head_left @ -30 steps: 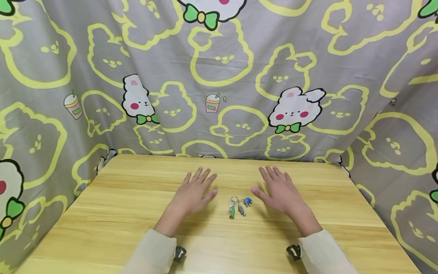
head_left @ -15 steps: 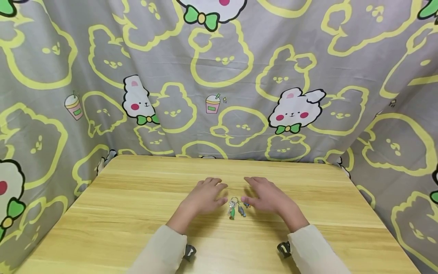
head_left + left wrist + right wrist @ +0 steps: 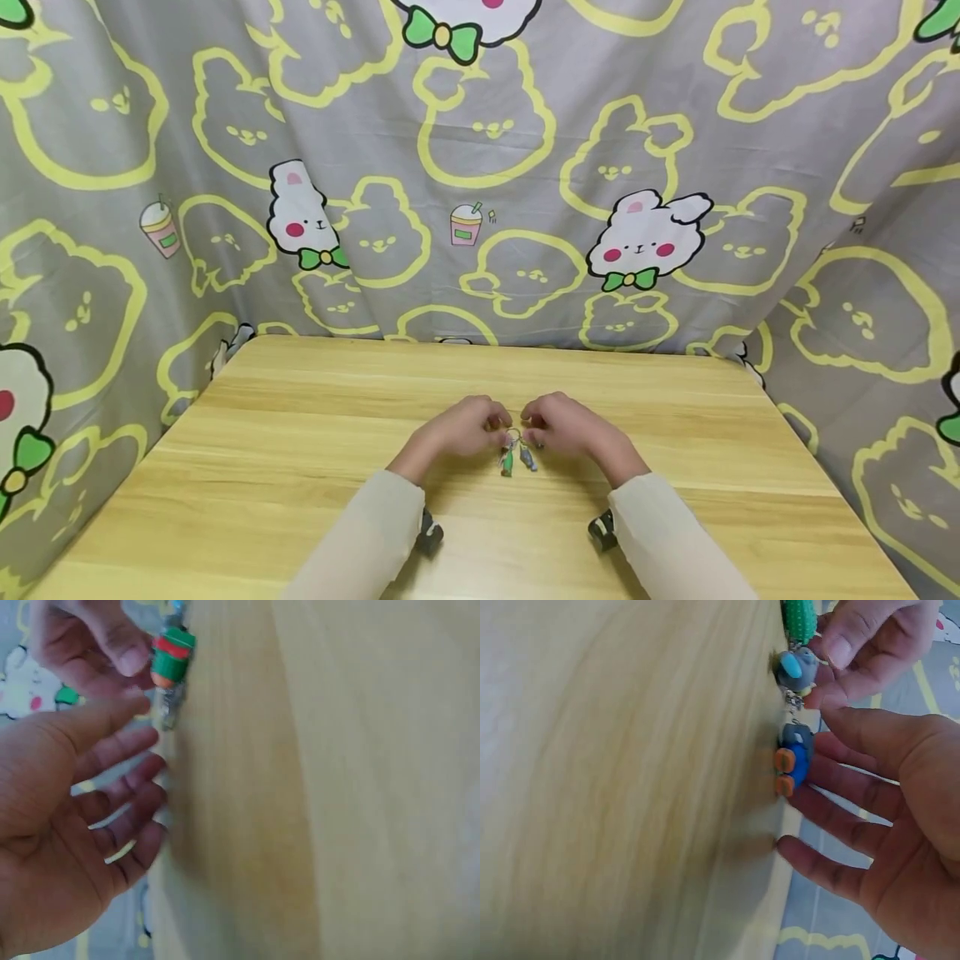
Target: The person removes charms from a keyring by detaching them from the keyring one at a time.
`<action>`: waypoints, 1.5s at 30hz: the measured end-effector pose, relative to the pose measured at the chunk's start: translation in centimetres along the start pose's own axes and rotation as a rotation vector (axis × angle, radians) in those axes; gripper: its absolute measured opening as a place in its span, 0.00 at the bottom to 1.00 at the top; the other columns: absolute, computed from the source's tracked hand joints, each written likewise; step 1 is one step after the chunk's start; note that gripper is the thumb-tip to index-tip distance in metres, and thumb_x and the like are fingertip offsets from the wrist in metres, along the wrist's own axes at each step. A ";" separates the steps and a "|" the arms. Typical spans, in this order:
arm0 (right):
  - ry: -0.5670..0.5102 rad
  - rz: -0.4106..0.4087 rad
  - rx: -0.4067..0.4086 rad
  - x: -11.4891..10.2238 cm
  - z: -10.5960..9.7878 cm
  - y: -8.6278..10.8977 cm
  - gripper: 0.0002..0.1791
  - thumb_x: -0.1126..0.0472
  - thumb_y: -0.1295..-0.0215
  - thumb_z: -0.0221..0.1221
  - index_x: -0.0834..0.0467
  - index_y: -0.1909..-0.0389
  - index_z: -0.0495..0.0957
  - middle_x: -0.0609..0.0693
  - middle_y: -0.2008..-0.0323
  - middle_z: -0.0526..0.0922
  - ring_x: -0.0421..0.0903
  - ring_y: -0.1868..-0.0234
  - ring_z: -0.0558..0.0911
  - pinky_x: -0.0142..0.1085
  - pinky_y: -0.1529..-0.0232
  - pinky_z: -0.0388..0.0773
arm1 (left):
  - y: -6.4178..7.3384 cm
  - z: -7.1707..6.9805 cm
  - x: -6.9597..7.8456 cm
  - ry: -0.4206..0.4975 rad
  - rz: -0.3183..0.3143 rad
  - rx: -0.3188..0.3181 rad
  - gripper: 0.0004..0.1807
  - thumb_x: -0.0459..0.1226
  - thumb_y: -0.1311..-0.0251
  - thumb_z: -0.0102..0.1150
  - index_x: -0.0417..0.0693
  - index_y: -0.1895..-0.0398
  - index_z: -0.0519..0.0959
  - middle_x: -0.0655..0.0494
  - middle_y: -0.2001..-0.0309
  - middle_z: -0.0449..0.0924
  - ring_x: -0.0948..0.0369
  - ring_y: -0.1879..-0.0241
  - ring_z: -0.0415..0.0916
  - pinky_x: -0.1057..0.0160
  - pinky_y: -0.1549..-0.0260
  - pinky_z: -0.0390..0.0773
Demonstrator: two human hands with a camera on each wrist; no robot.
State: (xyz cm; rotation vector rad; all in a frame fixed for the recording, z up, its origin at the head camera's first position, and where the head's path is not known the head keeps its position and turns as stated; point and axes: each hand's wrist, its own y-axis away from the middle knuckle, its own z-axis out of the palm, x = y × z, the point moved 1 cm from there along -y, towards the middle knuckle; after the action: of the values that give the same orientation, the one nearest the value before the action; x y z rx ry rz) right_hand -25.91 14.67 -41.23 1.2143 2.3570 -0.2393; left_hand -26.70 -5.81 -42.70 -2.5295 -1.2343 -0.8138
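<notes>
A keychain lies on the wooden table, its metal key ring point(image 3: 514, 434) between my two hands. From it hang a green charm point(image 3: 507, 462) and a grey-blue figure charm point(image 3: 528, 457); a blue charm with orange feet point(image 3: 798, 761) is mostly hidden by my right hand in the head view. My left hand point(image 3: 468, 427) reaches in at the ring's left side, thumb and fingers bent loosely and apart, beside a key point(image 3: 171, 711). My right hand point(image 3: 568, 427) comes in from the other side, its fingers spread around the blue charm, thumb tip close to the chain.
The wooden table point(image 3: 300, 433) runs back to a grey curtain point(image 3: 517, 108) printed with yellow outlines and white rabbits, which also hangs at both sides. A dark wrist camera point(image 3: 429, 533) sits under the left sleeve, another dark camera point(image 3: 602, 530) under the right.
Both hands have moved inward and down, from flat and spread apart to either side of the key ring, with their fingers now bent. The keychain stays about where it was.
</notes>
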 end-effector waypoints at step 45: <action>-0.131 -0.080 0.099 -0.7 -1.3 -0.5 0.07 0.65 0.24 0.58 0.58 0.63 0.82 0.49 0.68 0.83 0.38 0.69 0.76 0.33 0.66 0.75 | -0.2 -1.6 0.3 0.304 0.025 0.163 0.05 0.29 0.28 0.57 0.45 0.64 0.80 0.57 0.68 0.80 0.63 0.67 0.75 0.65 0.65 0.76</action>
State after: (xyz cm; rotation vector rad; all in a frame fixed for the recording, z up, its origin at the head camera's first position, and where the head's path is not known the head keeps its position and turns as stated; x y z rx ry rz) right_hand -26.38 14.29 -39.79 1.1142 2.3057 -0.4538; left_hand -27.32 -6.16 -41.28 -2.1907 -1.1172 -1.0030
